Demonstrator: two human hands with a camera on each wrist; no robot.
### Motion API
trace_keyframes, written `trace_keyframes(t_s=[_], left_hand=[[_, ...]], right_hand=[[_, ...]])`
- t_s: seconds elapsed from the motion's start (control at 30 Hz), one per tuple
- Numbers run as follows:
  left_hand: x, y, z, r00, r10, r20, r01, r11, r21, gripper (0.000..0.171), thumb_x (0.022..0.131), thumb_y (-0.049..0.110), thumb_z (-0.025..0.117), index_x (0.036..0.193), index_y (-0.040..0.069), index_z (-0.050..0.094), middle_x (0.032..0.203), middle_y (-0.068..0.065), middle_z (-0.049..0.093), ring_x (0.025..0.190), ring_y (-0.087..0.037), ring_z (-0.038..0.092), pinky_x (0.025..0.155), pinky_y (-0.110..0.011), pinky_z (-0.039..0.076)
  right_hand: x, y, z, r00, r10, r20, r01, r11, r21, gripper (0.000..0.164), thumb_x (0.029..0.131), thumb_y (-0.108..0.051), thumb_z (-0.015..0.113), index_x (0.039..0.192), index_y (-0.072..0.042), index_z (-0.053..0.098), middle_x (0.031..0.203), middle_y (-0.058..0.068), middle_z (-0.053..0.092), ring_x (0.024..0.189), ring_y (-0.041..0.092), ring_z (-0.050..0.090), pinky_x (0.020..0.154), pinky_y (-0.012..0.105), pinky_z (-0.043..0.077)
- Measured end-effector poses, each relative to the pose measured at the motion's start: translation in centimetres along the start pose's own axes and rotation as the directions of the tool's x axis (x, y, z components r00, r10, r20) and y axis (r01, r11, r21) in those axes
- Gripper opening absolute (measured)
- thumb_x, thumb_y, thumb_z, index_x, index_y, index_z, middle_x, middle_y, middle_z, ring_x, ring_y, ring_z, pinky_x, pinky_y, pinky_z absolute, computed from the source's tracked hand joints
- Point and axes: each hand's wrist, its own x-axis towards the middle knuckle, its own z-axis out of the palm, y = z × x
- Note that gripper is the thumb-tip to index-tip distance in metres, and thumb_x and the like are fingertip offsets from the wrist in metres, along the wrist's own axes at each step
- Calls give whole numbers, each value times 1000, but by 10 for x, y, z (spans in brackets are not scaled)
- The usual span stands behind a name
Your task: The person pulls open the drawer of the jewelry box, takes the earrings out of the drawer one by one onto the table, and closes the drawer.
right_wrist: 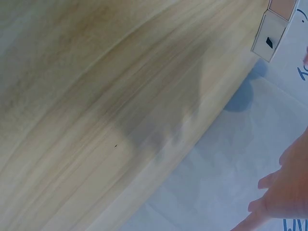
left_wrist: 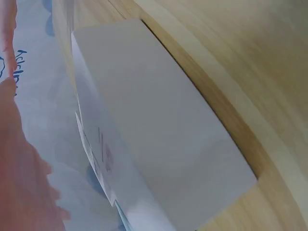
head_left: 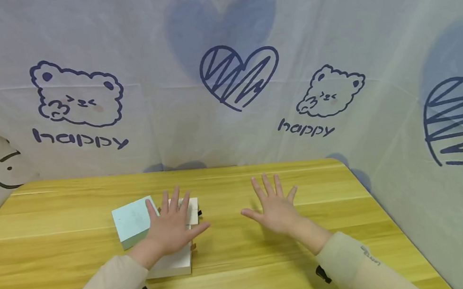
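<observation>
My left hand (head_left: 170, 227) hangs over a group of boxes with its fingers spread and straight. Beneath it lies a white box (head_left: 172, 266), partly covered by the hand; the left wrist view shows this white box (left_wrist: 163, 115) up close, with faint marks on one side. Left of the fingers is a pale blue box (head_left: 133, 219). Behind them sits a smaller white box (head_left: 192, 205) with a black tab (head_left: 199, 213). My right hand (head_left: 279, 212) is spread out above bare wood to the right, holding nothing. Whether either hand touches anything below is unclear, though both look raised.
The wooden table (head_left: 247, 285) has a rounded far right corner. A white cloth (head_left: 159, 38) printed with hearts and bears hangs behind it and down the right side. In the right wrist view, a small box end (right_wrist: 269, 36) with a black tab shows at the top right.
</observation>
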Motion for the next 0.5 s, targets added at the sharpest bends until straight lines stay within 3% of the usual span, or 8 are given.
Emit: trace_keyframes(t_s=[0.27,0.5], left_hand=[[1,-5,-3,985,4,173,-19,996,84,80,90,64,40,135,-3,45,146,-24,35,137,-45,25,101,-75,-3],[7,0,-3,963,21,267,-35,998,47,81,91,60,41,140,-5,37,148,-25,30,136,-43,29,104,-72,-1]], right_hand=[[0,0,0,1000,-9,0,9,1000,8,85,88,-61,47,152,-19,9,157,15,3,142,45,-6,96,79,-3],[0,0,1,1000,-6,4,6,1000,6,85,88,-61,46,152,-18,10,157,16,7,142,44,-4,97,79,-1]])
